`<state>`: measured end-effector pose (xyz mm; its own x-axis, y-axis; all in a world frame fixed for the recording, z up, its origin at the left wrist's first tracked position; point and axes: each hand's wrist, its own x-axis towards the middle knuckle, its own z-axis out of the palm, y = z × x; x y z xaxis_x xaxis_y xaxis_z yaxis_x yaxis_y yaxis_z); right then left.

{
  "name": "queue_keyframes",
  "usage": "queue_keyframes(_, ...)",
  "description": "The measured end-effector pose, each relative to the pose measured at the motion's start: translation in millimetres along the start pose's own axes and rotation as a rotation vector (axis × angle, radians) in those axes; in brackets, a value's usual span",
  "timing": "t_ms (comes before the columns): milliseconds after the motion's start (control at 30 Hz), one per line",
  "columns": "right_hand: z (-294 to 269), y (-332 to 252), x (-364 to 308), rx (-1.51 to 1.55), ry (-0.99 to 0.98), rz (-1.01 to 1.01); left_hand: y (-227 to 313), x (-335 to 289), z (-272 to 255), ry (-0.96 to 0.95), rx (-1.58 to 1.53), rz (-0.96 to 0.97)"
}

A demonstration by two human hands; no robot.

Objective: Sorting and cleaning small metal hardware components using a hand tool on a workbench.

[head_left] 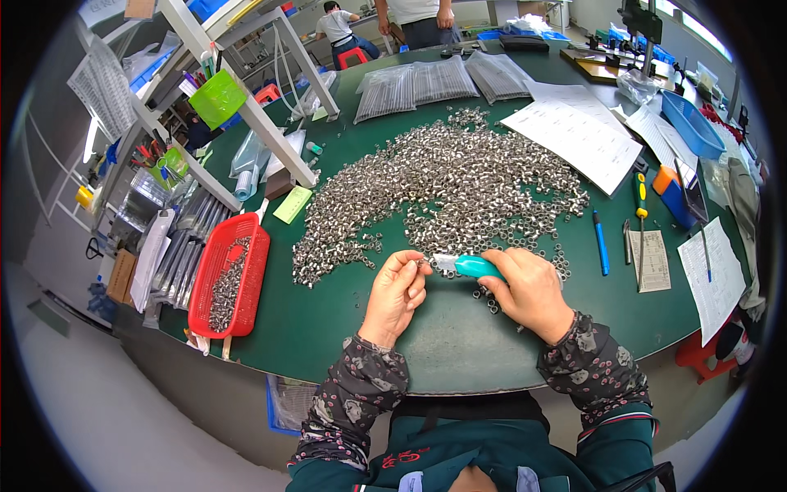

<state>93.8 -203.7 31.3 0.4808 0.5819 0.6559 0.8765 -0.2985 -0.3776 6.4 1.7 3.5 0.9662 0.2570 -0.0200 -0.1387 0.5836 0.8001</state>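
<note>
My right hand (531,293) is closed round the teal handle (475,266) of a short-bladed knife. Its flat silver blade (443,261) points left, with the tip at the fingertips of my left hand (393,297). That hand pinches a small metal ring (421,263), partly covered by thumb and finger. Just beyond both hands spreads a wide heap of small silver metal rings (426,180) on the green tabletop (459,344). A few loose rings (492,306) lie beneath my right hand.
At the left stands a red plastic basket (257,279) with small metal parts inside. Right of the heap lie a blue pen (601,243), a yellow-handled screwdriver (640,193) and paper sheets (574,135). Bundled clear bags (443,80) lie at the back. A white shelf post (275,135) rises on the left.
</note>
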Motion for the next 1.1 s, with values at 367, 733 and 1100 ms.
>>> queue_keyframes(367,1,-3,-3,0.086,-0.129,0.081,1,-1,-1,0.019,0.097,-0.005)
queue_keyframes(733,0,-6,-3,0.095,-0.127,0.087,-2,0,-6,0.002,0.271,-0.004)
queue_keyframes(1100,0,-4,-2,0.056,-0.01,0.048,1,0,2,0.061,0.085,-0.022)
